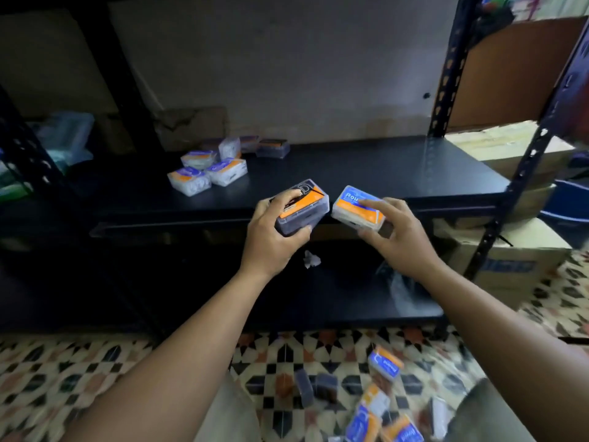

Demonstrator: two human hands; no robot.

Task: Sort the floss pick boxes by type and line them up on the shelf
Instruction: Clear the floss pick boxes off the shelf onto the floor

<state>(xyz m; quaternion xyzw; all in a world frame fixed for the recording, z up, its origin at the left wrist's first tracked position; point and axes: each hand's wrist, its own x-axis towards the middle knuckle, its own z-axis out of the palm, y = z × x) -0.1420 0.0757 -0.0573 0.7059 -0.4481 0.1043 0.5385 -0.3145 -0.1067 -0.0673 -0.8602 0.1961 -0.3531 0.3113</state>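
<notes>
Clearly, dark box (310,207) and pale box (347,206) are both orange-labelled

The person's left hand (271,240) and right hand (401,240) are bare. The left forearm (178,339) and right forearm (497,320) are uncovered along all their visible length. Low in the view, the left leg (229,416) and right leg (490,413) wear plain khaki-grey cloth, blurred.
</notes>
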